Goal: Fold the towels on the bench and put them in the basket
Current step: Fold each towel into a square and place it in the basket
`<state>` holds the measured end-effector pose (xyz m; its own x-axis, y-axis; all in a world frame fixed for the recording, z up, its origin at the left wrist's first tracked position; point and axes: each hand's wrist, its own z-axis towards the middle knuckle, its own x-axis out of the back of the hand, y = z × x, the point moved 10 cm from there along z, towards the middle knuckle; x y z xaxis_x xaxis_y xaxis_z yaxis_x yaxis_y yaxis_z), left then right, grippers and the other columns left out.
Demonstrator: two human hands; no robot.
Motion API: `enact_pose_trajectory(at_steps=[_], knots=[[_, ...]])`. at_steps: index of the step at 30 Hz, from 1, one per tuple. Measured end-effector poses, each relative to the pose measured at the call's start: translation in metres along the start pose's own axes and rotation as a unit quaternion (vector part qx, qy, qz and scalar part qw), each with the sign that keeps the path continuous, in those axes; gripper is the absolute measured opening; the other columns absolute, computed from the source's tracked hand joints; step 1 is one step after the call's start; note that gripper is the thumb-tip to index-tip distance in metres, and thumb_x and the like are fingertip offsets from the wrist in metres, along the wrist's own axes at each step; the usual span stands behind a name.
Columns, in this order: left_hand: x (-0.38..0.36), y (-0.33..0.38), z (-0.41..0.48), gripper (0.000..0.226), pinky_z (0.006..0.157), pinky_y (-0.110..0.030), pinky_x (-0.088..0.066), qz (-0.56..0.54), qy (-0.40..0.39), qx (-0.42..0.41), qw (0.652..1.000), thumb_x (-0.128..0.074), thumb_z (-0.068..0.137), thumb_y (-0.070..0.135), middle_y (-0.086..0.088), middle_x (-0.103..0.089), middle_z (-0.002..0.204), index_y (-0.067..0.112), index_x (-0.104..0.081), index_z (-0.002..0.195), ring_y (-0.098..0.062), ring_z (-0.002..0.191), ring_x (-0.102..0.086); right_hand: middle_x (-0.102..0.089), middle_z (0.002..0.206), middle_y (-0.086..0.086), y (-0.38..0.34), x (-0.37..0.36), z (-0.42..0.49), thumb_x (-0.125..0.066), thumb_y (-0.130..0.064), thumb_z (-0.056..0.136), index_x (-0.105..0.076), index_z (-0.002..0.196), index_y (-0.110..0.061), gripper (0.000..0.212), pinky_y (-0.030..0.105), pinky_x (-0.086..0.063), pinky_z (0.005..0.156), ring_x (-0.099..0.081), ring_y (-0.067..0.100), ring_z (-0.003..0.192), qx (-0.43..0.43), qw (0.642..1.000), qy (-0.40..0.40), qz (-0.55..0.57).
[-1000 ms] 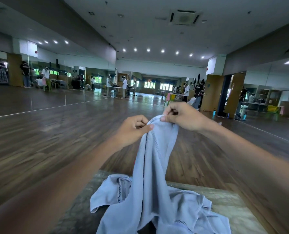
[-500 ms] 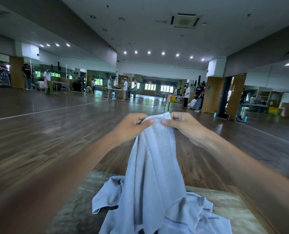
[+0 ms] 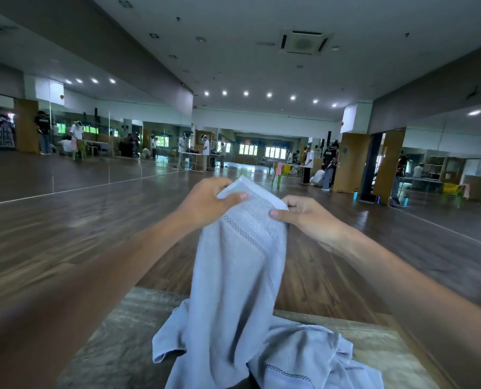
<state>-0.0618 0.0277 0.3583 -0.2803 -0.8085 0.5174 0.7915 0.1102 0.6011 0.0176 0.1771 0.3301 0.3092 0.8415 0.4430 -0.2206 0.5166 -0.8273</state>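
A pale blue towel [image 3: 239, 265] hangs from both my hands, lifted above the bench [image 3: 121, 341]. My left hand [image 3: 208, 203] pinches its top edge at the left. My right hand [image 3: 306, 217] pinches the same edge at the right, a short stretch of hem taut between them. The towel's lower part trails down into a crumpled heap of pale blue towels [image 3: 304, 357] on the bench. No basket is in view.
The bench has a worn grey-brown top and its far edge runs just beyond the heap. Past it lies a wide dark wooden floor [image 3: 93, 220]. Several people, tables and green chairs [image 3: 281, 171] stand far off along mirrored walls.
My hands have slid apart along the towel's top edge, spreading the hem between them. The towel has opened wider and the view has tilted slightly.
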Motion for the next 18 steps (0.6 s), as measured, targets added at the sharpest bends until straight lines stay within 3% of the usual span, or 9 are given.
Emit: enact_pose_trajectory(at_steps=[3, 6, 8, 10, 13, 16, 18], knots=[[0.002, 0.007, 0.003, 0.029, 0.08, -0.046, -0.053, -0.02, -0.01, -0.004, 1.0, -0.061, 0.09, 0.036, -0.017, -0.07, 0.095, 0.009, -0.07, 0.098, -0.033, 0.087, -0.067, -0.073, 0.091, 0.002, -0.006, -0.001, -0.003, -0.069, -0.022, 0.083, -0.059, 0.086, -0.007, 0.018, 0.025, -0.053, 0.073, -0.069, 0.015, 0.084, 0.005, 1.0, -0.007, -0.002], [0.007, 0.014, 0.007, 0.041, 0.086, -0.054, -0.05, -0.047, 0.004, 0.004, 0.999, -0.058, 0.091, 0.04, -0.026, -0.064, 0.101, 0.001, -0.064, 0.101, -0.036, 0.087, -0.064, -0.073, 0.097, 0.005, 0.008, -0.008, -0.01, -0.07, -0.016, 0.082, -0.063, 0.101, 0.0, 0.025, 0.03, -0.057, 0.078, -0.07, 0.018, 0.089, -0.035, 0.998, -0.051, -0.006], [0.012, 0.015, 0.01, 0.034, 0.089, -0.051, -0.05, -0.085, 0.017, 0.021, 0.996, -0.056, 0.093, 0.035, -0.02, -0.067, 0.104, 0.005, -0.065, 0.105, -0.029, 0.093, -0.065, -0.073, 0.099, 0.002, 0.028, -0.016, -0.019, -0.069, -0.009, 0.083, -0.066, 0.104, -0.001, 0.023, 0.03, -0.057, 0.082, -0.07, 0.014, 0.091, -0.07, 0.99, -0.112, -0.054], [0.019, 0.015, 0.015, 0.026, 0.089, -0.045, -0.052, -0.089, 0.029, 0.035, 0.995, -0.054, 0.096, 0.028, -0.014, -0.068, 0.106, 0.007, -0.066, 0.107, -0.027, 0.098, -0.065, -0.073, 0.103, 0.002, 0.051, -0.016, -0.027, -0.07, -0.016, 0.084, -0.069, 0.103, -0.002, 0.023, 0.037, -0.053, 0.092, -0.069, 0.014, 0.096, -0.102, 0.97, -0.168, -0.139], [0.032, 0.01, 0.023, 0.032, 0.069, -0.038, -0.048, -0.039, 0.04, 0.042, 0.998, -0.053, 0.096, 0.029, -0.024, -0.064, 0.1, -0.002, -0.061, 0.099, -0.028, 0.081, -0.06, -0.072, 0.109, -0.003, 0.065, 0.006, -0.037, -0.07, -0.026, 0.084, -0.071, 0.106, -0.011, 0.027, 0.041, -0.047, 0.101, -0.067, 0.013, 0.104, -0.143, 0.943, -0.22, -0.205], [0.048, 0.011, 0.025, 0.023, 0.064, -0.026, -0.048, 0.004, 0.042, 0.044, 0.998, -0.052, 0.096, 0.028, -0.014, -0.064, 0.098, 0.008, -0.062, 0.093, -0.024, 0.083, -0.062, -0.071, 0.109, -0.004, 0.045, 0.049, -0.036, -0.068, -0.036, 0.08, -0.069, 0.106, -0.014, 0.034, 0.04, -0.046, 0.102, -0.066, 0.012, 0.104, -0.152, 0.933, -0.187, -0.267], [0.059, 0.013, 0.031, 0.025, 0.069, -0.029, -0.051, 0.002, 0.058, 0.047, 0.997, -0.051, 0.097, 0.03, -0.008, -0.064, 0.1, 0.008, -0.063, 0.1, -0.021, 0.086, -0.063, -0.07, 0.107, -0.002, 0.016, 0.083, -0.028, -0.061, -0.041, 0.083, -0.066, 0.104, -0.015, 0.034, 0.036, -0.048, 0.094, -0.065, 0.015, 0.103, -0.124, 0.934, -0.129, -0.309]])
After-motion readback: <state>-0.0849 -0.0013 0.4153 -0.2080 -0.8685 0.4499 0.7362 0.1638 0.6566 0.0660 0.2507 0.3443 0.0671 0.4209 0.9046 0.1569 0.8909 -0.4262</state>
